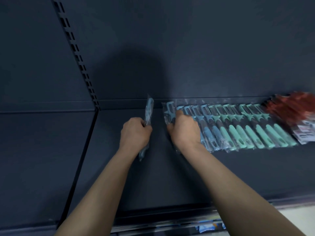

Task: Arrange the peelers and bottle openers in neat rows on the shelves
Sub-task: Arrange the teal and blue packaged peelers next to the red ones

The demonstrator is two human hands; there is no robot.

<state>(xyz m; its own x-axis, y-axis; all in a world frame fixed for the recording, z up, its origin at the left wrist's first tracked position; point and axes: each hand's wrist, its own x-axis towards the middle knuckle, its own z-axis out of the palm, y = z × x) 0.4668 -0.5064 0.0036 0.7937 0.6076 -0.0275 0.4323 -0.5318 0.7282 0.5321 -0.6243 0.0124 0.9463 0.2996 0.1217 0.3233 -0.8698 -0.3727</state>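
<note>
Gripping a blue plastic peeler in a clear wrapper (148,109), the left hand (136,132) has its fingers curled round the item's middle. The item stands on edge, blade end toward the dark back panel (187,48), with a gap of bare shelf between it and the row.

Right hand (185,132): fingers and thumb curled over the end peeler (169,111), a blue wrapped one at the row's left end, fanned slightly out from its neighbours.

Row of wrapped peelers (238,126): blue ones at the left, mint-green ones to the right. All lie flat and overlapping on the dark metal shelf (119,176), handles toward the front edge.

Red packaged items (291,108): at the row's right end, blurred; type cannot be told.

Slotted upright (76,53): left of the work area, at the bay joint.

Step in hand, as judged: adding blue peelers at the row's left end. To do it well:
- Square the end peeler so it lies parallel with its neighbours.
- Lay the held one flat beside it, with the same overlap and the handle ends level.
- Press lightly on release, as the slick wrappers look likely to slide.
</note>
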